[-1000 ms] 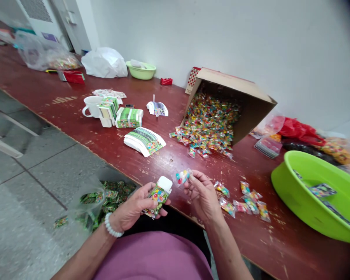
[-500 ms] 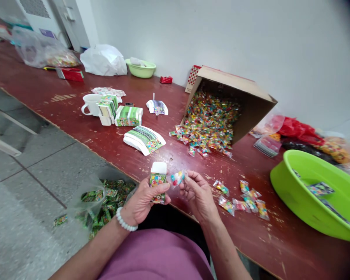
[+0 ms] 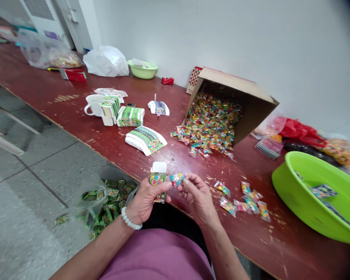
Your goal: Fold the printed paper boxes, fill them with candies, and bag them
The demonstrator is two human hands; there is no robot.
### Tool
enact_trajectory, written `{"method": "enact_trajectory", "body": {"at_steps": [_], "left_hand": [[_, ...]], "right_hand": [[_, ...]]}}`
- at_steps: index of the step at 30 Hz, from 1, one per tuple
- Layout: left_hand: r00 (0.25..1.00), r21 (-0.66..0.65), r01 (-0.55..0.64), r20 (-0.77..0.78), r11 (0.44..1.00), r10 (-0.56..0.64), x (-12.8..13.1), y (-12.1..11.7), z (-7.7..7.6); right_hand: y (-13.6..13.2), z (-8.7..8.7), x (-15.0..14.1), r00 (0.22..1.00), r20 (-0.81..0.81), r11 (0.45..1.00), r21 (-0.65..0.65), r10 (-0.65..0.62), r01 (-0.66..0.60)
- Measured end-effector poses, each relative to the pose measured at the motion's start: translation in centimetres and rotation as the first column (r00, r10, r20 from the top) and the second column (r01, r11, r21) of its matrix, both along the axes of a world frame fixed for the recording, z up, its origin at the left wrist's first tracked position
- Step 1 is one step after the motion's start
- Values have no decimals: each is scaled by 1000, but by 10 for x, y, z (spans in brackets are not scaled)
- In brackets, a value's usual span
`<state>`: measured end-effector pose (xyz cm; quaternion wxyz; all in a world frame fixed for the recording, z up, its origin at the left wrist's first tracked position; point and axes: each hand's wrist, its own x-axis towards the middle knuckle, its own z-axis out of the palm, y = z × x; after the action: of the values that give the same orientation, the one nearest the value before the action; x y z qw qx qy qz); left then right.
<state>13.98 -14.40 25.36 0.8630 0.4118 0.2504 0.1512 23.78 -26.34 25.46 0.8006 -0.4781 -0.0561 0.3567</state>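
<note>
My left hand (image 3: 147, 198) is closed around a small green printed candy box (image 3: 158, 179), its white top flap standing up. Between the thumb and fingers of my right hand (image 3: 198, 198) is a clear candy packet (image 3: 177, 178) with coloured sweets inside, held right beside the box. Several more candy packets (image 3: 242, 206) lie on the table to the right of my right hand. Ahead, a cardboard carton (image 3: 259, 103) rests on its side, and a heap of candy packets (image 3: 211, 120) spills from it. A stack of flattened green boxes (image 3: 146, 140) lies beyond my left hand.
At the right stands a green basin (image 3: 297, 198) with printed packs inside. Bundled green cartons (image 3: 131, 116) and a white mug (image 3: 93, 105) are at the left. Below the table edge, a clear bag (image 3: 89, 210) holds many filled green packs. A red tape dispenser (image 3: 167, 81) sits by the wall.
The view has shifted slightly, so the table things appear a little further right. Both hands keep their holds, the candy packet still close beside the box.
</note>
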Motion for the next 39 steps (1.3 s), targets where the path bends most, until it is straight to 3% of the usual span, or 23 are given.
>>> {"method": "enact_trajectory", "body": {"at_steps": [7, 11, 17, 25, 39], "left_hand": [[1000, 31, 20, -22, 999, -19, -4, 3, 1], [997, 151, 18, -75, 988, -6, -10, 11, -4], [971, 310, 212, -175, 927, -164, -20, 16, -7], [908, 263, 414, -194, 871, -372, -22, 13, 2], [905, 244, 424, -159, 872, -395, -24, 14, -3]], "right_hand": [[0, -2, 0, 998, -59, 1000, 12, 9, -8], [0, 0, 3, 998, -57, 1000, 9, -16, 16], [2, 2, 5, 999, -35, 999, -11, -31, 31], [2, -3, 7, 1000, -12, 999, -36, -20, 20], [2, -3, 4, 1000, 24, 999, -48, 14, -13]]}}
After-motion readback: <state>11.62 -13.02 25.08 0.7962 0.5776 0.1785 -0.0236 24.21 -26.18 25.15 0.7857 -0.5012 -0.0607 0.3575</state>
